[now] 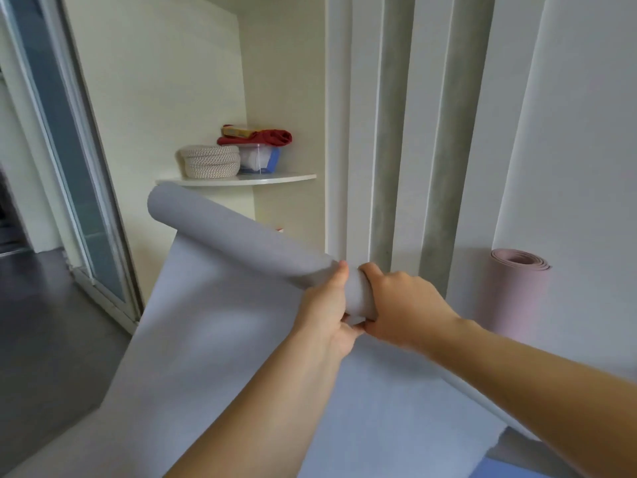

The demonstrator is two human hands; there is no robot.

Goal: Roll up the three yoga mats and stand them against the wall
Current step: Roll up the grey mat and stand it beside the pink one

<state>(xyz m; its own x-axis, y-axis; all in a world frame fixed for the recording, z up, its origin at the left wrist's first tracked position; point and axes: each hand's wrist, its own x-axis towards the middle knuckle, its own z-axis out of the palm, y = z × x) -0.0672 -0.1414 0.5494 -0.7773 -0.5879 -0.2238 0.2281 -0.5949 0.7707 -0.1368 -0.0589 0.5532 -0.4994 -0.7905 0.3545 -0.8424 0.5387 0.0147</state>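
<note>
A grey yoga mat [220, 326] is partly rolled, its roll lifted and slanting from upper left down to my hands; the loose part hangs toward the floor. My left hand [329, 312] grips the roll near its right end, thumb on top. My right hand [403, 305] grips the very end of the roll, fingers curled over it. A pink yoga mat [513, 291] stands rolled and upright against the wall at the right. A strip of blue mat [510, 469] shows at the bottom right edge.
A corner shelf [241, 181] above the roll holds a woven rope basket [212, 161], a plastic box and red cloth. A glass sliding door [69, 160] is at the left over dark floor [44, 332]. Grey and white wall panels [396, 132] rise behind my hands.
</note>
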